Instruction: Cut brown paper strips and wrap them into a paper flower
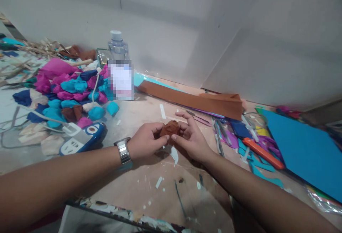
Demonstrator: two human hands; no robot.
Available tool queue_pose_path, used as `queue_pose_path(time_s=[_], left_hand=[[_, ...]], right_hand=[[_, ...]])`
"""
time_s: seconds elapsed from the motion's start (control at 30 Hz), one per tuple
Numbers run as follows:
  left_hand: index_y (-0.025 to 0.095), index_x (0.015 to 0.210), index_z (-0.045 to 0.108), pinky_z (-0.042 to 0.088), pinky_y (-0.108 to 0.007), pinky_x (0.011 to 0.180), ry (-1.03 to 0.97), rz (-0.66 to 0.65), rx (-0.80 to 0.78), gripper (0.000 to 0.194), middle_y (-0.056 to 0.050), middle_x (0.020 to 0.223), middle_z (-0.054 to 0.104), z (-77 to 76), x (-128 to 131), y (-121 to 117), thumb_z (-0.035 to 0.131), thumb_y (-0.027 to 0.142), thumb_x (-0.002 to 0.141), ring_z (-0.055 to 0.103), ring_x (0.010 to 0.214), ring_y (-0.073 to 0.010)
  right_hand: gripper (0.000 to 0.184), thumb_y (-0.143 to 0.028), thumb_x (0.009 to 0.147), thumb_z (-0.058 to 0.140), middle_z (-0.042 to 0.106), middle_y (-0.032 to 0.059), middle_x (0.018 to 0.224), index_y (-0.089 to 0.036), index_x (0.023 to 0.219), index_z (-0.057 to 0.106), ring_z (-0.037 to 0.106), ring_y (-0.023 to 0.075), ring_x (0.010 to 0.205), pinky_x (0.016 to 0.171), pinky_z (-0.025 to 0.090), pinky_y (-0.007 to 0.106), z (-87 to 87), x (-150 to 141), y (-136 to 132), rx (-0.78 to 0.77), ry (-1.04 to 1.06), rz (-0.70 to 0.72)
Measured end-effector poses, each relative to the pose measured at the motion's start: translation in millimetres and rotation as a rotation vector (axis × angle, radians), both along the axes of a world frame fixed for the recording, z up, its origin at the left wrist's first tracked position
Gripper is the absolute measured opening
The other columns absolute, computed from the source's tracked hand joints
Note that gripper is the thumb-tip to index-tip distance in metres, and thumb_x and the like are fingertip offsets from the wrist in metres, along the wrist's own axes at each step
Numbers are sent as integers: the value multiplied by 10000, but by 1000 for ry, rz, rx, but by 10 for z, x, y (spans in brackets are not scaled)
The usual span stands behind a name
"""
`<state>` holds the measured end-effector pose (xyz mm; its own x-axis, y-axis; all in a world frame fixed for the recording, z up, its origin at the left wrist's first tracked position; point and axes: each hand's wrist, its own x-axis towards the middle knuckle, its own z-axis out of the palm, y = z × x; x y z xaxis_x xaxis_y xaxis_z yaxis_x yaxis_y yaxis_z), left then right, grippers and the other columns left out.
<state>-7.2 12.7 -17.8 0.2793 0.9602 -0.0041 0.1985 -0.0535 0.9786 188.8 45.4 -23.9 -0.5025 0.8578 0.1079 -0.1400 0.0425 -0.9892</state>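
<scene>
Left hand [144, 140] and right hand [194, 138] are set around a brown wad [170, 128], which is pinched from both sides over the surface [187, 204], apparently so its folds are kept in shape. Behind the wad, brown paper [192, 99] is laid, perhaps for easy reach; left of it, bundles [71, 86] are heaped, and right of it a cutter [263, 153] is placed, presumably out of the way.

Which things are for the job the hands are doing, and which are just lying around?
Part of the job:
the brown piece, held between the left hand and right hand;
probably the long brown strip, a similar colour;
perhaps the bunched colourful pieces.

Just lying about, it seems:
the bottle;
the power strip;
the orange tool;
the blue sheet.
</scene>
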Motion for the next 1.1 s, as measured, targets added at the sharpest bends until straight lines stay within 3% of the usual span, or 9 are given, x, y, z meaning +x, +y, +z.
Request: queue_pose_path(time_s=[0.1, 0.17, 0.33, 0.47, 0.57, 0.87, 1.1], left_hand=[[154, 751, 611, 397, -226, 581, 132, -6, 83, 150, 10, 693, 589, 9, -12, -4, 635, 251, 863, 550, 649, -124], [157, 727, 598, 385, -220, 575, 170, 14, 109, 164, 16, 675, 573, 14, -13, -9, 637, 245, 860, 539, 641, -118], [162, 886, 647, 429, -215, 548, 42, 52, 43, 153, 13, 677, 630, 46, -4, -42, 625, 308, 931, 567, 562, -110], [165, 885, 632, 432, -208, 544, 21, 52, 61, 172, 18, 668, 618, 65, -2, -57, 614, 321, 953, 565, 558, -106], [157, 861, 643, 429, -206, 559, 62, 29, 91, 192, 2, 726, 632, 53, -3, -40, 614, 323, 953, 561, 600, -106], [169, 894, 628, 427, -208, 594, 21, 40, 133, 196, 16, 740, 612, 52, 6, -35, 606, 343, 981, 534, 613, -99], [172, 880, 614, 421, -206, 543, 0, 22, 69, 211, 40, 615, 571, 51, 1, -31, 612, 358, 980, 527, 523, -95]], right_hand=[[574, -231, 839, 785, 666, 19, 1011, -292, 1332, 497, 676, 199, 956, 844, 525, 336, 5, 4, -16, -9, -39, 36], [524, -206, 814, 781, 648, 15, 990, -273, 1279, 548, 665, 193, 947, 840, 510, 324, 7, 10, -21, 2, -75, 15], [427, -218, 818, 764, 654, 16, 1005, -248, 1212, 604, 641, 175, 893, 789, 497, 297, 24, 8, -21, 24, -139, -13], [303, -266, 845, 774, 682, 32, 1052, -226, 1111, 633, 649, 191, 946, 837, 513, 315, 32, 2, -18, 81, -166, 20], [202, -351, 893, 746, 668, 16, 924, -211, 997, 644, 626, 178, 838, 770, 503, 308, 20, 11, -11, 105, -210, 13], [289, -448, 931, 727, 615, -1, 772, -181, 852, 652, 535, 150, 710, 656, 424, 284, 14, 21, -28, 176, -321, -27], [288, -468, 921, 745, 637, 3, 790, -195, 887, 660, 565, 152, 703, 650, 465, 285, -22, 20, -31, 139, -241, -64]])
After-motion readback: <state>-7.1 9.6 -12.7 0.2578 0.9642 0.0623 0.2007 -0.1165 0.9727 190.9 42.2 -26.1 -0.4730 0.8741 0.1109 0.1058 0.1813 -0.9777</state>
